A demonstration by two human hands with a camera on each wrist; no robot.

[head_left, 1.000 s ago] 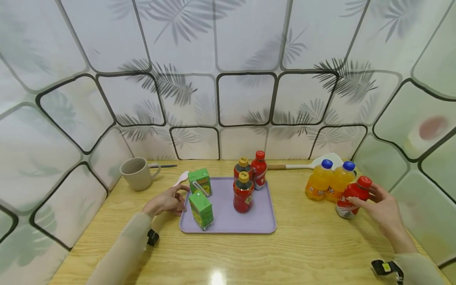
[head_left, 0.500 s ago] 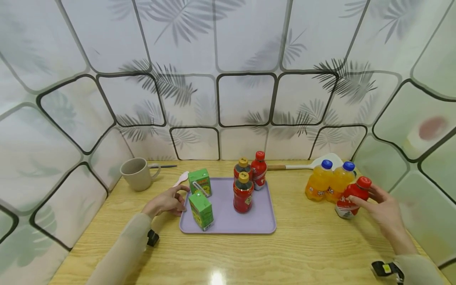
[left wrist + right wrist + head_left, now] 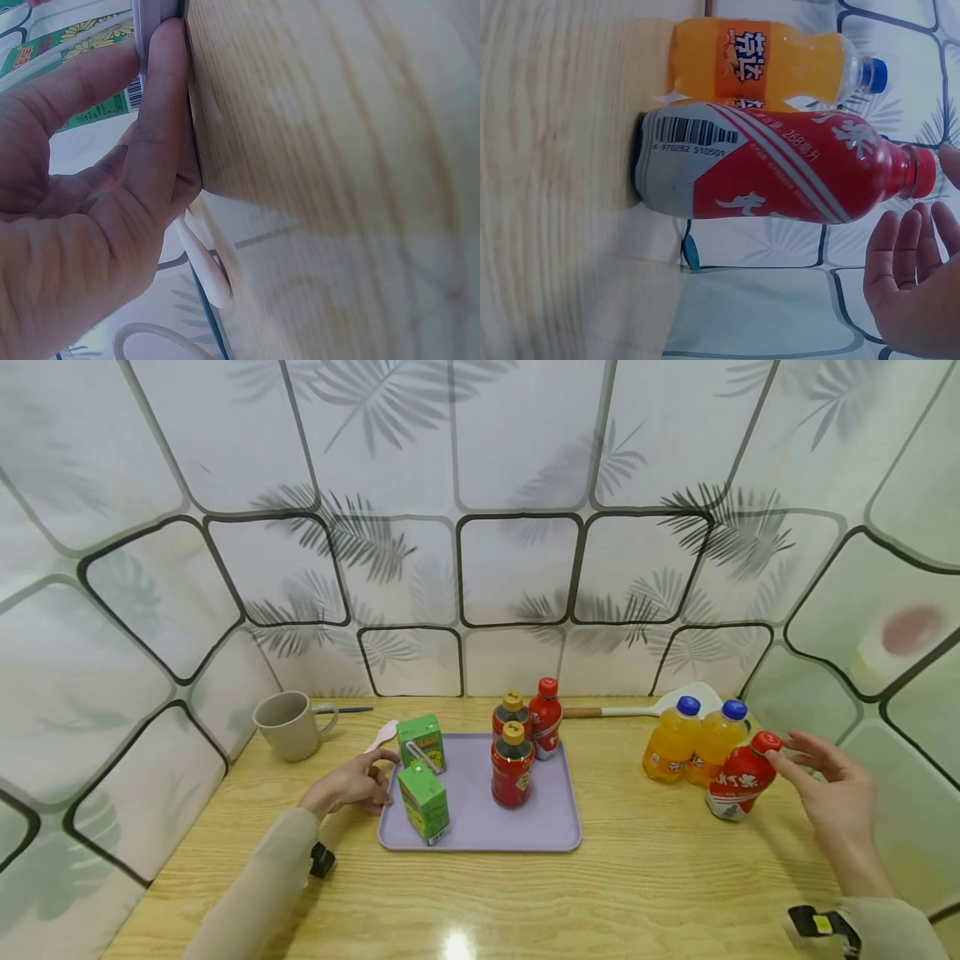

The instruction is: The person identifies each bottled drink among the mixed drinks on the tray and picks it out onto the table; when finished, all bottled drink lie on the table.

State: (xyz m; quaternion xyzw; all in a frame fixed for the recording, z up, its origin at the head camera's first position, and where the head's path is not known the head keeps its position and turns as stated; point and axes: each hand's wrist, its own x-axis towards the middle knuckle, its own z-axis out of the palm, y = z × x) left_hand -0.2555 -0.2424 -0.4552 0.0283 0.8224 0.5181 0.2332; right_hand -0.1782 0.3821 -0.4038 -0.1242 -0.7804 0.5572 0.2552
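On my head feed, the right hand (image 3: 843, 789), fingers loosely spread, is at the red screw cap (image 3: 767, 742) of the red-and-white plastic bottle (image 3: 742, 781) standing near the right edge of the counter (image 3: 450, 902); thumb and cap overlap there. My right wrist feed separates the other fingers from the cap and adds a black printed barcode (image 3: 695, 132); I can't tell whether the thumb touches. The left hand (image 3: 356, 785) pinches the left rim of the lilac rectangular tray (image 3: 495, 835), and only my left wrist feed shows digits on both sides of it.

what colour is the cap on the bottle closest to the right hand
Red; the cap shows best in the right wrist view.
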